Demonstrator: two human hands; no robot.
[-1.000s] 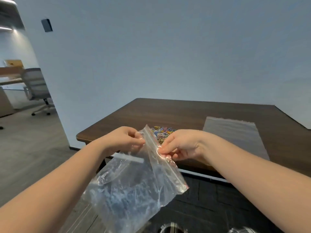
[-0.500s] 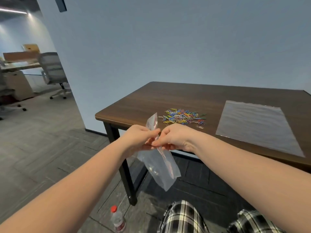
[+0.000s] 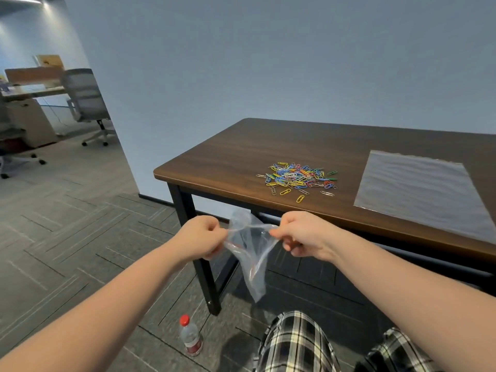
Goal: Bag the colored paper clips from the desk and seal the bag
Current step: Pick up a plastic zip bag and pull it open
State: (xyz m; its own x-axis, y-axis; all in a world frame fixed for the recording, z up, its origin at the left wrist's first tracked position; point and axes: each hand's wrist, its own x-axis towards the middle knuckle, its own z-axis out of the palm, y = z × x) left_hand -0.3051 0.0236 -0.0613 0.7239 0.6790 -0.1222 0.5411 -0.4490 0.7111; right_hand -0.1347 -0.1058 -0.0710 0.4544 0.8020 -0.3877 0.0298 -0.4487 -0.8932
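A small clear zip bag [image 3: 252, 253] hangs in the air in front of the desk's near edge. My left hand [image 3: 200, 237] pinches its left rim and my right hand [image 3: 300, 234] pinches its right rim, with the mouth stretched between them. The bag looks empty and droops below my hands. A heap of colored paper clips [image 3: 298, 178] lies on the dark wooden desk [image 3: 236, 154], beyond and above both hands, with a few stray clips near the front edge.
A stack of flat clear bags [image 3: 421, 189] lies on the desk right of the clips. A red-capped water bottle [image 3: 190, 335] stands on the floor by the black desk leg [image 3: 198, 259]. Office chairs stand far left. My plaid-trousered knees are at the bottom.
My hands have pulled apart and lowered, spreading the bag's mouth. The view has tilted down and left, so the desk and clips now sit higher and farther right.
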